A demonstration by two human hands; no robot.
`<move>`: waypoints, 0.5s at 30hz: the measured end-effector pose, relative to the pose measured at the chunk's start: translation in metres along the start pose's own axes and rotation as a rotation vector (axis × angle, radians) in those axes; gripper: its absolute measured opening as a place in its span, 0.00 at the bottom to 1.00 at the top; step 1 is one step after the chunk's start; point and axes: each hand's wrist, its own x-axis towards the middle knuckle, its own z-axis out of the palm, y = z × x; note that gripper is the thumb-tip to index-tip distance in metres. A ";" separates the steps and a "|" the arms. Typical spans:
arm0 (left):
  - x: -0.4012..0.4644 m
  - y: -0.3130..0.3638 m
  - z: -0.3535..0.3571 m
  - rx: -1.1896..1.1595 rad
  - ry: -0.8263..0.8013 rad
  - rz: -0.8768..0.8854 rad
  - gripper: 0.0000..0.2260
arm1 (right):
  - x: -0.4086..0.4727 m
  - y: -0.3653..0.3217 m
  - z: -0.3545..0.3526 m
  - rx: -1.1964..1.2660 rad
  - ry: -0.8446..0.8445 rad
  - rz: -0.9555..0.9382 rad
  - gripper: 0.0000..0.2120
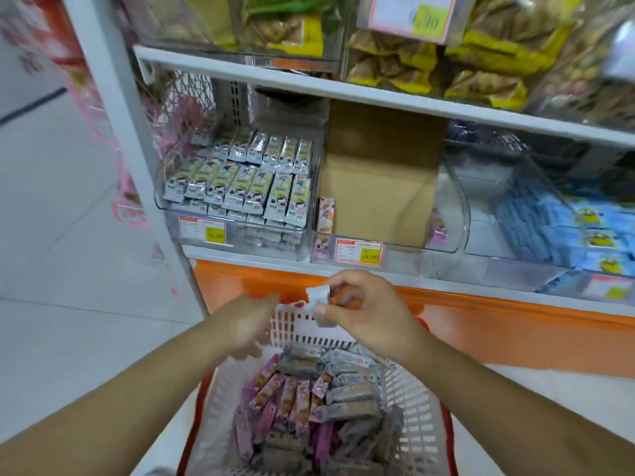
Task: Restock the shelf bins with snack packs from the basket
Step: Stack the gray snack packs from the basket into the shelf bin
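A white slotted basket (409, 400) below me is full of pink and grey snack packs (309, 403). My right hand (367, 314) holds a few small grey packs (321, 302) above the basket's far rim, thumb and fingers pinching them. Blurred by motion, my left hand (247, 328) hovers at the basket's far left corner with fingers loosely extended and nothing in it. On the shelf ahead, the left clear bin (237, 235) is packed with silver-green packs. In the middle bin (450, 235) are a cardboard box (378, 173) and a few pink packs (325, 214) at its left edge.
A right bin (498, 259) holds blue packs. The upper shelf (343, 87) carries bags of yellow-labelled snacks. Price tags (359, 250) hang on the bin fronts. An orange base panel (481, 328) runs under the shelf. A white upright post (130, 132) stands left, with tiled floor beyond.
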 end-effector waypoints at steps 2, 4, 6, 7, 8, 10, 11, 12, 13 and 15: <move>-0.023 0.018 -0.016 -0.210 -0.076 -0.002 0.28 | -0.016 -0.034 -0.011 -0.012 0.018 -0.118 0.11; -0.046 0.026 -0.027 -0.284 -0.132 0.041 0.28 | -0.034 -0.062 -0.017 -0.029 0.041 -0.236 0.11; -0.061 0.028 -0.033 -0.418 -0.240 0.073 0.26 | -0.048 -0.077 -0.018 -0.031 0.049 -0.315 0.11; -0.067 0.028 -0.036 -0.505 -0.290 0.088 0.25 | -0.051 -0.079 -0.017 -0.042 0.050 -0.348 0.12; -0.071 0.027 -0.037 -0.577 -0.322 0.113 0.23 | -0.053 -0.080 -0.015 -0.068 0.051 -0.389 0.12; -0.073 0.029 -0.037 -0.640 -0.330 0.197 0.16 | -0.052 -0.080 -0.012 -0.152 0.048 -0.467 0.13; -0.073 0.030 -0.038 -0.646 -0.312 0.236 0.13 | -0.051 -0.080 -0.011 -0.179 0.039 -0.489 0.14; -0.073 0.030 -0.039 -0.654 -0.291 0.262 0.11 | -0.049 -0.082 -0.012 -0.196 0.023 -0.501 0.13; -0.072 0.030 -0.040 -0.661 -0.267 0.277 0.11 | -0.048 -0.083 -0.014 -0.207 0.006 -0.509 0.13; -0.072 0.028 -0.045 -0.637 -0.181 0.288 0.14 | -0.045 -0.085 -0.018 -0.211 -0.001 -0.522 0.11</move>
